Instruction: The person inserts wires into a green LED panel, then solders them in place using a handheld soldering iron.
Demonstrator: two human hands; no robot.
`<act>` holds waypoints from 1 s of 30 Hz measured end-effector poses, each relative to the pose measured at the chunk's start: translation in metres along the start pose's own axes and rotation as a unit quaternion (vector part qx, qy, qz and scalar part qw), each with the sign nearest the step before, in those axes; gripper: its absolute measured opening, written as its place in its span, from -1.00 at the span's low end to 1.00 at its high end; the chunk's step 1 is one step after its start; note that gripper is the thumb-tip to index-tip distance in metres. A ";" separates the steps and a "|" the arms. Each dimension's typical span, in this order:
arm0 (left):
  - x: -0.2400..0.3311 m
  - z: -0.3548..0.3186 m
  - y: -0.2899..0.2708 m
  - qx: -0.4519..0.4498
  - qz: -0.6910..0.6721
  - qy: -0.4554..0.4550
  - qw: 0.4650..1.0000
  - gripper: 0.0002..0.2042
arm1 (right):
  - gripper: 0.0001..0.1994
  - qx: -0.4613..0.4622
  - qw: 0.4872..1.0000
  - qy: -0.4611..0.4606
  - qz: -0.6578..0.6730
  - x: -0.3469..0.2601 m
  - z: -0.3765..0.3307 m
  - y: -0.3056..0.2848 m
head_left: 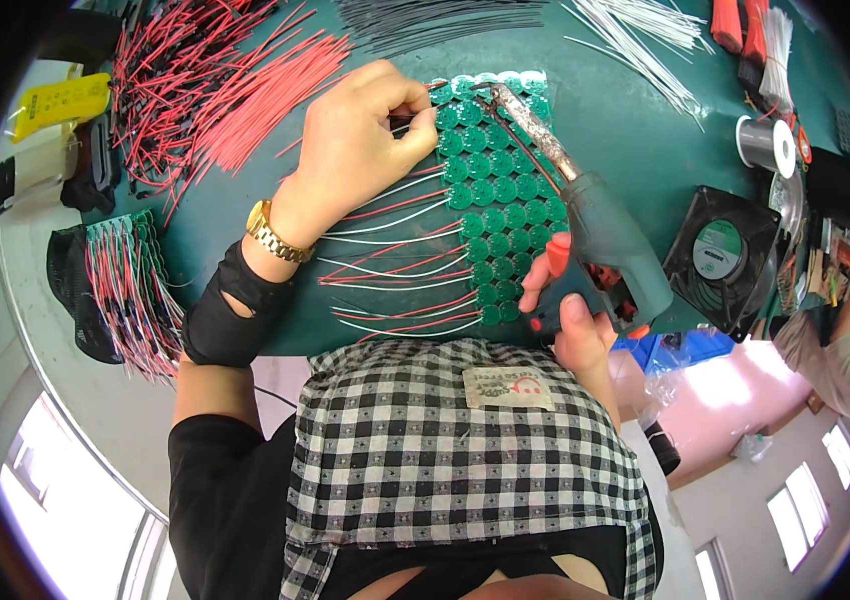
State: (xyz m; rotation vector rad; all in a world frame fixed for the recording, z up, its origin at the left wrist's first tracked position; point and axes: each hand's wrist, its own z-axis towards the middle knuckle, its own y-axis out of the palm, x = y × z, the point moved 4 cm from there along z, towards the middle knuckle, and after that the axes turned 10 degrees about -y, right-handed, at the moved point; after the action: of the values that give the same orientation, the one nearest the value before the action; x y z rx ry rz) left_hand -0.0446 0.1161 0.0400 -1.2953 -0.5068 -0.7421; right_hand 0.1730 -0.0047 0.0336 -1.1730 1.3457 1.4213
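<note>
A panel of round green circuit boards (505, 190) lies in front of me, with red and white wires (395, 209) fanning out from its left edge. At the panel's upper left corner, my left hand (360, 135) is closed in a pinch; a short red wire end (436, 86) shows at its fingertips. My right hand (585, 340) grips a pistol-shaped soldering gun (617, 245) from below. The gun's metal barrel (535, 130) slants up and left over the panel. Its tip is near the top rows, a little right of my left fingertips; I cannot tell whether it touches.
Piles of red wires (270, 105), black wires (435, 22) and white wires (640, 40) lie along the far side. At right are a solder spool (765, 147) and a black fan (723, 255). A wired board bundle (130, 280) hangs at the left table edge.
</note>
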 end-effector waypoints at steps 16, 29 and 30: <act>-0.009 0.004 0.000 -0.048 -0.059 -0.042 0.996 -0.94 | -0.43 0.007 0.997 0.044 -0.058 -0.004 -0.009 0.011; -0.011 0.001 0.002 -0.036 -0.074 -0.017 0.996 -0.94 | -0.76 -0.085 0.991 0.046 -0.096 -0.002 -0.008 0.011; -0.010 0.001 0.001 -0.038 -0.074 -0.016 0.996 -0.94 | -0.76 -0.087 0.990 0.046 -0.097 -0.005 -0.008 0.010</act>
State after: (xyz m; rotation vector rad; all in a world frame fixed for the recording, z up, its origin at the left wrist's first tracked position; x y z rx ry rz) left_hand -0.0507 0.1191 0.0324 -1.3533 -0.6097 -0.8712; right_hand 0.1646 -0.0137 0.0405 -1.4573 1.1514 1.3794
